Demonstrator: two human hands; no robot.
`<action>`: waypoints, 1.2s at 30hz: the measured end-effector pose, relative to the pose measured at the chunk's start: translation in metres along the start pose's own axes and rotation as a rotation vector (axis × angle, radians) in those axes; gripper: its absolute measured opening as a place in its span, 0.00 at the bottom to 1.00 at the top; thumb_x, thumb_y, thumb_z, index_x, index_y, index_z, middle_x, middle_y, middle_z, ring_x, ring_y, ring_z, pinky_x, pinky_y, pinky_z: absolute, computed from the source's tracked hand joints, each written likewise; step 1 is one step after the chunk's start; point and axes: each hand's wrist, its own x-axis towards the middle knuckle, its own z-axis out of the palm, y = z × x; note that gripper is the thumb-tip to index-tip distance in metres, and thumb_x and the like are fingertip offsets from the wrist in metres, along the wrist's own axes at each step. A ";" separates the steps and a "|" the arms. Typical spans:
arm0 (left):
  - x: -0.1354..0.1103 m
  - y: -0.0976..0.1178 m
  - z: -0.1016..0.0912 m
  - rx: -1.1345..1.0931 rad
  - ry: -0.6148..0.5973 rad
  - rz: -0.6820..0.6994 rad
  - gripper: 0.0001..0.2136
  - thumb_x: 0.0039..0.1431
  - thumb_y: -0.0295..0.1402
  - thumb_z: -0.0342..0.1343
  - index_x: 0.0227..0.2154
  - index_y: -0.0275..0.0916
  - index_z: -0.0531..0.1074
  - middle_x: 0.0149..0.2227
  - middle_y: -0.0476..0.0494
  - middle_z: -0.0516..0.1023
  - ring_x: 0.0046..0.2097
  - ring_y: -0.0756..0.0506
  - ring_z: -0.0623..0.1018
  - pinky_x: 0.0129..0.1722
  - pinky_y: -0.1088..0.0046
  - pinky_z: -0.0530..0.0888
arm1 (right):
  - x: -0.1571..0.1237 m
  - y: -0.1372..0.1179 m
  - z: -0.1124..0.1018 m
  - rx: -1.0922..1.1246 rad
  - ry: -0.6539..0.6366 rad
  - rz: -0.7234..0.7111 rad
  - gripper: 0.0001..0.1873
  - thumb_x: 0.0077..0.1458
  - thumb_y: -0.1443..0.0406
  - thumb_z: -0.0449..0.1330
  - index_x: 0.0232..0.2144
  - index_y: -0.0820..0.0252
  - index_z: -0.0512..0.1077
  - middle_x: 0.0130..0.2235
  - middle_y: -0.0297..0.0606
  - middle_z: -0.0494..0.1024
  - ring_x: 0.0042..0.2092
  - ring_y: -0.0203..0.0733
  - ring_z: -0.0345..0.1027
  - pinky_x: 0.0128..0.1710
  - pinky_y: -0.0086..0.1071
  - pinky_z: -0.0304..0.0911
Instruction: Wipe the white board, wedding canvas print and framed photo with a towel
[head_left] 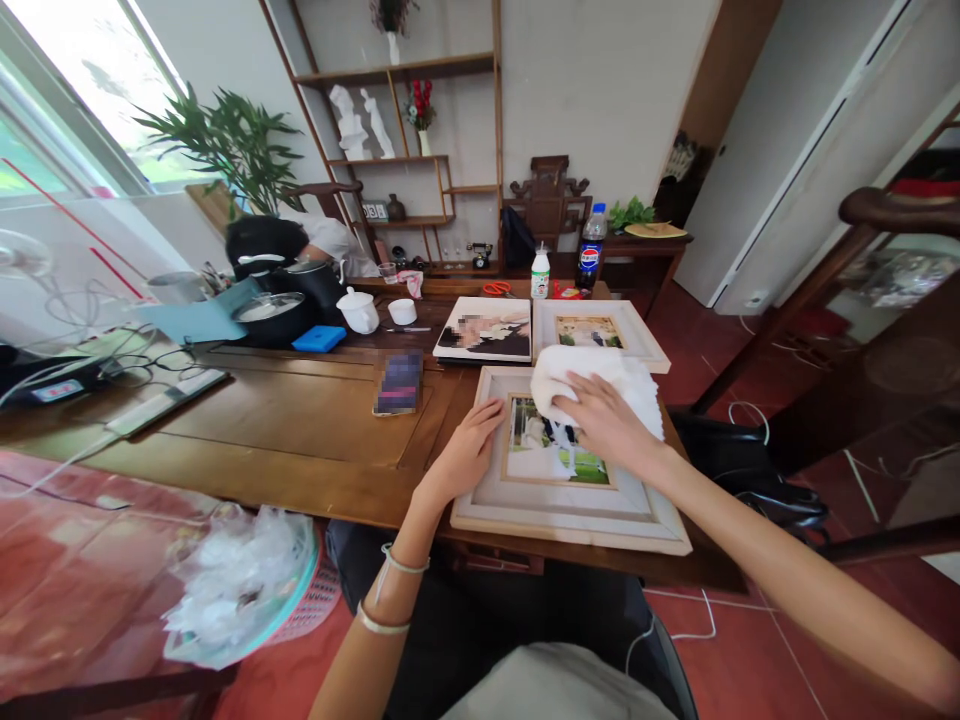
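A pale wooden picture frame [570, 515] with a photo in it lies flat at the near edge of the wooden table [300, 430]. My left hand [465, 450] rests on the frame's left border, fingers lying flat. My right hand [611, 420] presses a white cloth [600, 375] onto the photo's upper right part, fingers spread over the cloth. Two more pictures lie beyond: a frameless print [487, 330] and a second framed photo [596, 332].
A phone [399, 383] lies left of the frame. Farther back stand a white teapot [358, 310], a cup, a blue box [319, 338], dark pots, scissors, a glue bottle [540, 273] and a cola bottle [591, 250]. A basket with plastic bags [240, 590] sits on the floor left.
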 end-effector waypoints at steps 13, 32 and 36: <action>-0.002 0.003 -0.002 0.032 -0.025 -0.004 0.21 0.58 0.20 0.40 0.54 0.35 0.64 0.58 0.37 0.64 0.62 0.43 0.59 0.61 0.56 0.59 | 0.038 -0.015 0.000 -0.087 -0.071 -0.096 0.24 0.42 0.79 0.50 0.43 0.61 0.67 0.32 0.44 0.72 0.41 0.49 0.60 0.38 0.36 0.59; -0.003 -0.001 0.001 0.030 0.001 0.003 0.21 0.58 0.20 0.40 0.54 0.35 0.65 0.59 0.39 0.64 0.63 0.44 0.59 0.61 0.55 0.60 | -0.078 -0.075 -0.063 0.163 -0.249 -0.051 0.25 0.37 0.77 0.52 0.40 0.57 0.69 0.36 0.43 0.72 0.48 0.51 0.60 0.44 0.40 0.58; -0.003 -0.004 0.000 0.015 -0.016 0.040 0.22 0.58 0.19 0.40 0.54 0.35 0.64 0.59 0.38 0.63 0.63 0.44 0.58 0.61 0.55 0.60 | -0.074 -0.063 -0.047 0.152 -0.174 -0.024 0.26 0.37 0.77 0.52 0.41 0.56 0.70 0.47 0.43 0.71 0.50 0.51 0.59 0.47 0.43 0.57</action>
